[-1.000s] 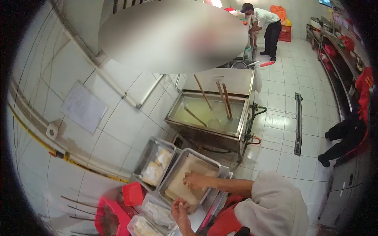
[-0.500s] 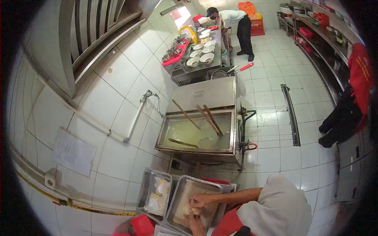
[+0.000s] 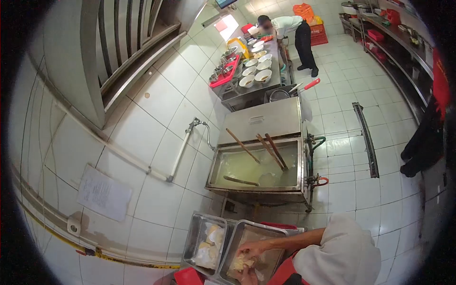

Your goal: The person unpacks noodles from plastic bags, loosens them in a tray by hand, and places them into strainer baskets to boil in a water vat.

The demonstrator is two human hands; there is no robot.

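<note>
At the bottom of the head view, my two hands work over a metal tray (image 3: 231, 237). Between them is a pale yellow clump (image 3: 241, 262) that looks like noodles. From above, my right hand (image 3: 253, 247) reaches in with its fingers curled onto the clump. My left hand (image 3: 247, 276) grips its lower side, partly cut off by the frame edge. A second metal tray (image 3: 192, 237), just to the left, holds several yellow and white floury portions (image 3: 209, 249).
Beyond the trays stands a vat of cloudy liquid (image 3: 237, 166) with wooden sticks in it. Farther back, a counter carries white bowls (image 3: 263, 76) and a red tray (image 3: 224, 78). One person (image 3: 304, 40) bends over it; another in red (image 3: 434, 104) stands at the right.
The whole view has shifted, so things sit farther right and slightly lower. My right hand has moved over the clump, which looks looser and more spread. The person in red is partly out of view.
</note>
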